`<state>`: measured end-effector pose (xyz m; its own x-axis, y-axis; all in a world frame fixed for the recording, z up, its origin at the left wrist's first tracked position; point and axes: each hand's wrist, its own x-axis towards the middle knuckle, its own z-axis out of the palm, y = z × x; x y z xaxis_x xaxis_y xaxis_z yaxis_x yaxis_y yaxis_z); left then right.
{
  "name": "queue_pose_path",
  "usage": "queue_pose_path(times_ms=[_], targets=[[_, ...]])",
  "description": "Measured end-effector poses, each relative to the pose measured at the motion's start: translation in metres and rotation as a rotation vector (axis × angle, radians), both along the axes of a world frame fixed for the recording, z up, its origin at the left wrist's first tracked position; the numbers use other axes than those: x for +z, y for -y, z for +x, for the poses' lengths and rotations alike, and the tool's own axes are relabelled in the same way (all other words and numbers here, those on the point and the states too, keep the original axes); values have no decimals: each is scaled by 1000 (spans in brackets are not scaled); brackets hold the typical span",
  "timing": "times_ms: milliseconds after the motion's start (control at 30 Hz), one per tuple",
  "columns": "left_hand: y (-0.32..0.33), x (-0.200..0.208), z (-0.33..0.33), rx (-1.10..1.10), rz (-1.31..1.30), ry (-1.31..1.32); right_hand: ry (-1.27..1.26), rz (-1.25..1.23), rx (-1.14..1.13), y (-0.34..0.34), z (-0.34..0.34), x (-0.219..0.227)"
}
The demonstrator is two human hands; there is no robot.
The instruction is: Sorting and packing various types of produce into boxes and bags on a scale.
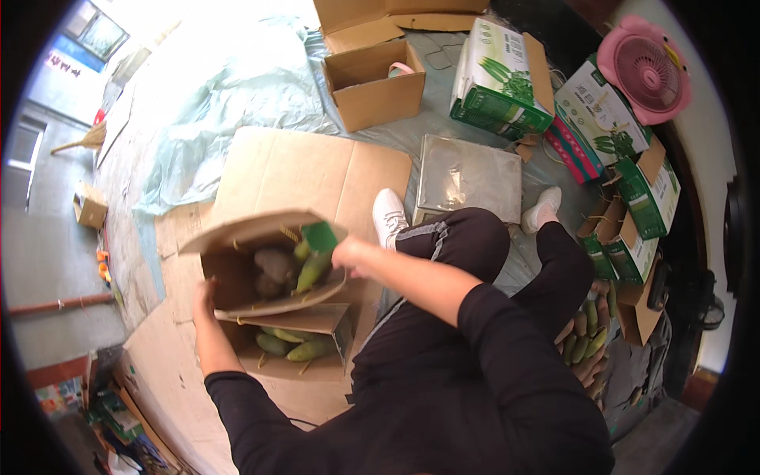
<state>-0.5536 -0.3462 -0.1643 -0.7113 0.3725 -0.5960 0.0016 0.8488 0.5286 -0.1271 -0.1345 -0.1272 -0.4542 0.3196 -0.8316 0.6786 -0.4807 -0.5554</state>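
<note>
An opened cardboard box (pixel 226 271) is tilted between my two hands, just beyond a second box. Inside it are green oblong fruits (pixel 313 271), which look like mangoes, and a few brownish rounded pieces (pixel 275 263). My left hand (pixel 204 294) grips the box's left wall, its fingers partly hidden. On the far right side my right hand (pixel 348 255), slightly blurred, closes on the box's edge beside a green flap (pixel 319 237). The second box (pixel 336 318), nearer to me, holds several green oblong fruits (pixel 310 349) lying on their sides.
Flattened cardboard (pixel 317 162) covers the floor beneath. Ahead stand an open brown box (pixel 376 111) and a low grey square platform (pixel 469 178). Green-and-white cartons (pixel 503 79), a pink fan (pixel 649 70) and a pile of green fruit (pixel 582 336) lie to my right. Plastic sheeting (pixel 237 103) spreads far left.
</note>
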Motion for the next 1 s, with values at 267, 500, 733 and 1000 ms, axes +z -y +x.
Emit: queue_pose_path(times_ms=[267, 500, 733, 1000], targets=[[3, -52, 33, -276, -195, -237, 83, 239, 703, 32, 29, -6], [26, -32, 29, -322, -68, -571, 116, 497, 544, 36, 16, 44], [37, -8, 52, -461, 161, -600, -72, 711, 585, 6, 15, 87], [1, 27, 91, -428, 241, -928, -641, 993, 56, -66, 109, 139]])
